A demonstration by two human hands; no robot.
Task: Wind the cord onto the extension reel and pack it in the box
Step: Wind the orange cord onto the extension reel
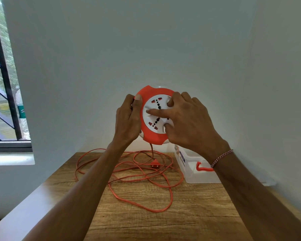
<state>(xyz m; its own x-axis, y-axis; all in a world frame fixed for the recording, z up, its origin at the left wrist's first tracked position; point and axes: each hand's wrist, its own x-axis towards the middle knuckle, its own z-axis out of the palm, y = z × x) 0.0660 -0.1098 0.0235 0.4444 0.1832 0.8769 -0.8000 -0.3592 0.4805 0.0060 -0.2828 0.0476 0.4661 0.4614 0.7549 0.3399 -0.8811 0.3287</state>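
reel: [153, 117] held up above the far end of the table [189, 214], before the wall
left hand: [128, 119] on the reel's left rim
right hand: [186, 119] on the reel's face, from the right
cord: [129, 174] hangs from the reel's underside to the table, lying in loose loops across the far middle
plug: [154, 164] on the table among the far loops
box: [195, 169] on the table's far right, right of the cord, against the wall
window: [3, 75] far left
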